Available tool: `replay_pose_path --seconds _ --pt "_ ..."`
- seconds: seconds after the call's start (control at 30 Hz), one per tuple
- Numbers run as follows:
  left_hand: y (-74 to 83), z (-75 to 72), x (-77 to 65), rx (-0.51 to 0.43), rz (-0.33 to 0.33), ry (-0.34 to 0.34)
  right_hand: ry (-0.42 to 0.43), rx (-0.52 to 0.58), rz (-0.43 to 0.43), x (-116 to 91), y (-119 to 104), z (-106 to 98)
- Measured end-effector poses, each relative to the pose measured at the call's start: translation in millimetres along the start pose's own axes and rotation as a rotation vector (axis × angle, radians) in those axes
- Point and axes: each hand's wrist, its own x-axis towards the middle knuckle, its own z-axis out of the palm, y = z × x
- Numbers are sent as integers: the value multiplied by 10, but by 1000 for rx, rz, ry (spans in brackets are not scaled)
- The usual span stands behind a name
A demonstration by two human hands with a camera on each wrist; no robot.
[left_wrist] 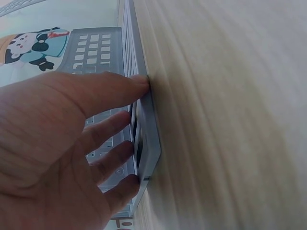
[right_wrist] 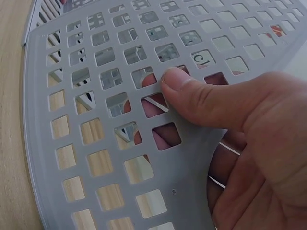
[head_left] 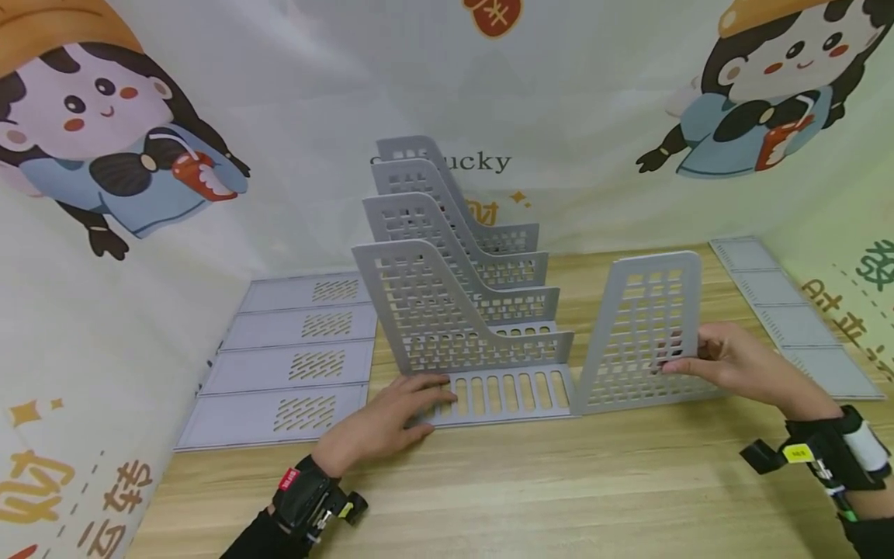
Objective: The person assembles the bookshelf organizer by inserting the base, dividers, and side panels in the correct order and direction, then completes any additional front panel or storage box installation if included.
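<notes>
A grey file rack (head_left: 475, 310) stands on the table, with several perforated upright dividers in a row. Its slotted base (head_left: 513, 394) shows in front of the nearest divider. My left hand (head_left: 391, 415) rests on the base's left front part, fingers spread on top and thumb (left_wrist: 136, 85) pressing the front edge. With thumb and fingers, my right hand (head_left: 733, 365) pinches a loose perforated divider (head_left: 639, 334) by its right edge. This divider stands upright, its lower left corner at the base's right end. The right fingers partly show through its square holes in the right wrist view.
Flat grey slotted panels (head_left: 286, 373) lie in a row left of the rack. More flat panels (head_left: 789, 303) lie at the table's right edge. A printed cloth backdrop (head_left: 314, 101) rises behind and at both sides of the wooden table (head_left: 531, 489).
</notes>
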Motion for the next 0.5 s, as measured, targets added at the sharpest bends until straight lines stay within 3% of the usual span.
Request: replay_pose_path --seconds 0.5 --pt "-9 18 13 4 26 23 -2 2 4 -11 -32 -3"
